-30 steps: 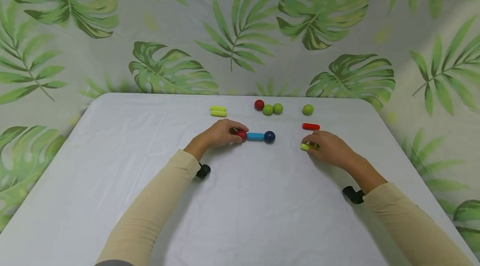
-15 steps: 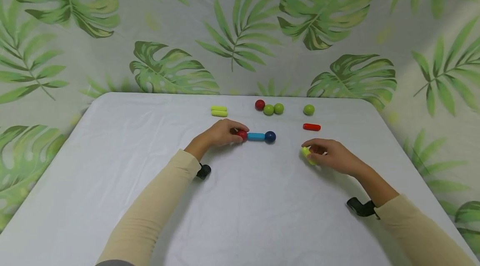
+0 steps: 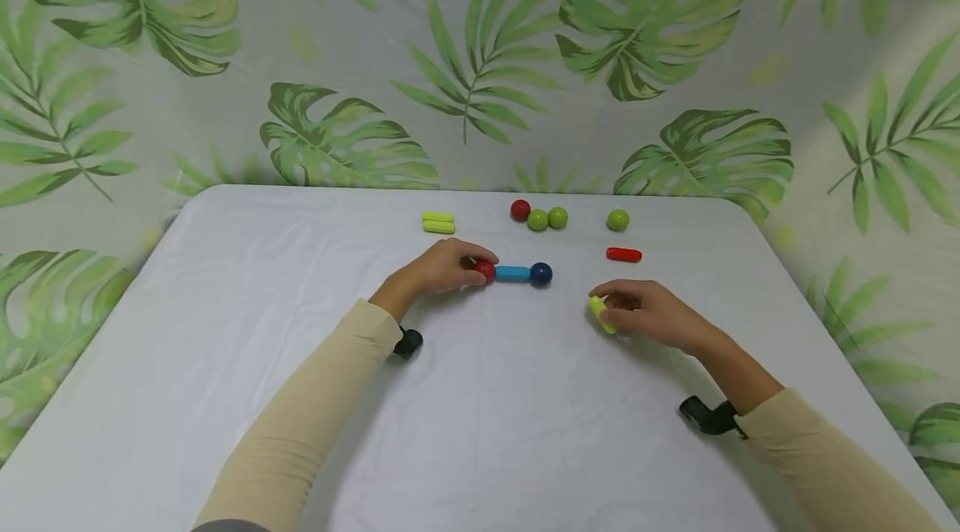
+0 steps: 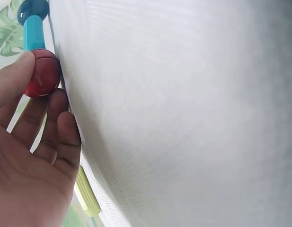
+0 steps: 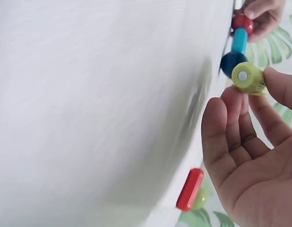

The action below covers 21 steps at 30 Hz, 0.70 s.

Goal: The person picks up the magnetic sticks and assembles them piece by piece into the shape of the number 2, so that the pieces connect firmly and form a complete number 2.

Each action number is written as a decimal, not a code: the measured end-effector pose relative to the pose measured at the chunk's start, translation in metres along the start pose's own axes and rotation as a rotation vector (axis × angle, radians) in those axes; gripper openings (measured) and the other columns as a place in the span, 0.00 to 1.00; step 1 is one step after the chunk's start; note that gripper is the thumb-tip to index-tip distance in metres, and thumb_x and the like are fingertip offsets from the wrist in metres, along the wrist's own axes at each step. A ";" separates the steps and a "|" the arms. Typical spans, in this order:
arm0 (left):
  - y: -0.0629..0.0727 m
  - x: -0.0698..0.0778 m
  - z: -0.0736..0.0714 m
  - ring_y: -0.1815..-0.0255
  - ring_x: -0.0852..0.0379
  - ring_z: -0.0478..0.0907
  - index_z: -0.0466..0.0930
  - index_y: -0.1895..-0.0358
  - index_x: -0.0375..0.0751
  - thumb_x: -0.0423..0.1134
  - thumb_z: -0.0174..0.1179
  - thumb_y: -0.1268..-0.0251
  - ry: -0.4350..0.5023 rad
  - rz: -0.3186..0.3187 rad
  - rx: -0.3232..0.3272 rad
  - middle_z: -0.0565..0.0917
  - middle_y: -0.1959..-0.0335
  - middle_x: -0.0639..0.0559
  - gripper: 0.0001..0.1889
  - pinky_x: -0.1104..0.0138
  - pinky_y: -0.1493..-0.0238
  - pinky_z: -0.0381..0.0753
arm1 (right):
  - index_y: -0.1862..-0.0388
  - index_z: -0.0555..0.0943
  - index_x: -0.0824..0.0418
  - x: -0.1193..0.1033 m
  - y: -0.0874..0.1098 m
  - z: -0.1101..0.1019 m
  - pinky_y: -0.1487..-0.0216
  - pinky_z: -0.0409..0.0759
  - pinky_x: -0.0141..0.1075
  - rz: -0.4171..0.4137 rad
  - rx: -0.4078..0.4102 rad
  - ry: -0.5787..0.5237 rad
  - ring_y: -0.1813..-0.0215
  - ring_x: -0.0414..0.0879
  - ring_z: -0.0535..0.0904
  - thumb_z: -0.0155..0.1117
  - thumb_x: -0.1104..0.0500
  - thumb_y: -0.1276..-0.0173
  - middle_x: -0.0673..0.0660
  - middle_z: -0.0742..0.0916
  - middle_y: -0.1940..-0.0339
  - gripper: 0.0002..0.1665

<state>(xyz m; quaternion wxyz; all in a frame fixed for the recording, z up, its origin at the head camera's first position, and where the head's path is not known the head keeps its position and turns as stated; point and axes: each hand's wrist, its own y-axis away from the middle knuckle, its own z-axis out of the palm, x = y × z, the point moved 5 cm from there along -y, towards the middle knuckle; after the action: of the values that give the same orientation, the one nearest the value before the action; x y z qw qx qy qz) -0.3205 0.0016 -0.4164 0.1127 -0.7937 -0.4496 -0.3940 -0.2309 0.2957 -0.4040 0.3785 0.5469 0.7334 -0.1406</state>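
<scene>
left fingers (image 4: 56,109) pinch red ball (image 4: 45,75), right fingers (image 5: 215,120) yellow rod (image 5: 251,77), well inside the table edges (image 3: 352,193).

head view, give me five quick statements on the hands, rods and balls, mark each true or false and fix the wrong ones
1. The left hand holds a red ball joined to a light blue rod. True.
2. The right hand holds the red rod. False: it pinches a yellow rod; the red rod lies on the table.
3. A dark blue ball is on the light blue rod's other end. True.
4. Only two green balls are in view. False: there are three.
5. Two more yellow rods lie side by side. True.
</scene>
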 end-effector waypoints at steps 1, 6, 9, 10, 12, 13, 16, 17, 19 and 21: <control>0.000 0.000 0.000 0.41 0.50 0.72 0.81 0.39 0.53 0.39 0.63 0.33 -0.001 0.003 0.000 0.80 0.38 0.48 0.19 0.58 0.36 0.75 | 0.38 0.78 0.61 0.000 -0.001 0.001 0.62 0.83 0.33 0.005 -0.007 -0.012 0.63 0.46 0.79 0.62 0.57 0.29 0.58 0.82 0.59 0.22; -0.001 -0.001 0.002 0.41 0.51 0.72 0.81 0.39 0.54 0.40 0.64 0.33 -0.002 0.004 -0.009 0.80 0.39 0.48 0.19 0.58 0.36 0.75 | 0.38 0.78 0.59 -0.003 -0.007 0.007 0.62 0.83 0.34 0.012 -0.023 -0.037 0.62 0.46 0.78 0.62 0.57 0.29 0.58 0.82 0.59 0.21; -0.001 -0.001 0.001 0.41 0.51 0.72 0.81 0.39 0.55 0.40 0.64 0.33 -0.008 -0.005 -0.007 0.80 0.39 0.49 0.19 0.58 0.36 0.75 | 0.38 0.78 0.60 -0.008 -0.011 0.010 0.63 0.82 0.34 -0.011 -0.031 -0.041 0.62 0.46 0.78 0.62 0.57 0.29 0.58 0.82 0.59 0.22; 0.000 -0.001 0.001 0.41 0.51 0.72 0.81 0.39 0.55 0.40 0.64 0.33 -0.010 -0.006 -0.005 0.80 0.39 0.49 0.19 0.58 0.36 0.75 | 0.38 0.78 0.61 -0.009 -0.012 0.012 0.63 0.82 0.33 -0.015 -0.032 -0.045 0.63 0.46 0.78 0.62 0.56 0.28 0.58 0.83 0.60 0.22; 0.000 0.000 0.000 0.41 0.51 0.72 0.81 0.39 0.55 0.40 0.64 0.33 -0.015 -0.005 0.000 0.80 0.39 0.49 0.19 0.58 0.36 0.75 | 0.38 0.78 0.61 -0.012 -0.015 0.015 0.63 0.81 0.33 -0.027 -0.038 -0.054 0.63 0.46 0.78 0.62 0.56 0.28 0.58 0.83 0.60 0.22; 0.001 0.000 -0.001 0.41 0.51 0.72 0.81 0.39 0.55 0.40 0.63 0.33 -0.017 -0.004 0.001 0.80 0.38 0.49 0.19 0.58 0.36 0.75 | 0.38 0.78 0.61 -0.014 -0.017 0.016 0.62 0.81 0.33 -0.033 -0.041 -0.058 0.63 0.47 0.78 0.62 0.56 0.28 0.58 0.83 0.60 0.22; 0.002 0.001 -0.001 0.41 0.51 0.72 0.81 0.38 0.54 0.40 0.63 0.33 -0.013 -0.004 0.000 0.80 0.38 0.49 0.20 0.58 0.35 0.75 | 0.39 0.79 0.60 -0.016 -0.021 0.019 0.62 0.81 0.32 -0.023 -0.047 -0.071 0.62 0.46 0.78 0.62 0.55 0.28 0.57 0.82 0.61 0.21; 0.002 0.001 -0.001 0.41 0.51 0.72 0.81 0.38 0.54 0.40 0.63 0.33 -0.014 -0.002 -0.001 0.80 0.38 0.49 0.20 0.58 0.36 0.75 | 0.39 0.79 0.60 -0.016 -0.022 0.020 0.62 0.81 0.32 -0.025 -0.051 -0.072 0.62 0.47 0.78 0.62 0.55 0.29 0.57 0.82 0.61 0.21; 0.002 0.001 -0.002 0.42 0.51 0.72 0.81 0.38 0.54 0.40 0.63 0.32 -0.016 -0.003 -0.002 0.80 0.39 0.49 0.20 0.59 0.37 0.75 | 0.39 0.79 0.60 -0.017 -0.024 0.022 0.61 0.81 0.33 -0.027 -0.054 -0.071 0.62 0.46 0.78 0.62 0.56 0.28 0.57 0.82 0.60 0.21; 0.002 0.001 -0.002 0.43 0.51 0.72 0.81 0.38 0.55 0.40 0.63 0.33 -0.016 -0.004 0.000 0.80 0.40 0.49 0.20 0.60 0.38 0.76 | 0.38 0.79 0.60 -0.019 -0.027 0.022 0.61 0.81 0.33 -0.022 -0.054 -0.071 0.61 0.47 0.78 0.62 0.56 0.28 0.58 0.82 0.60 0.21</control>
<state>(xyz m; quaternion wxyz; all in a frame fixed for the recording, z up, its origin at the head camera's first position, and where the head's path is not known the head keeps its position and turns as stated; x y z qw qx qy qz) -0.3195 0.0004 -0.4139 0.1085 -0.7958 -0.4522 -0.3879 -0.2441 0.2592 -0.4116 0.4171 0.5231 0.7291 -0.1443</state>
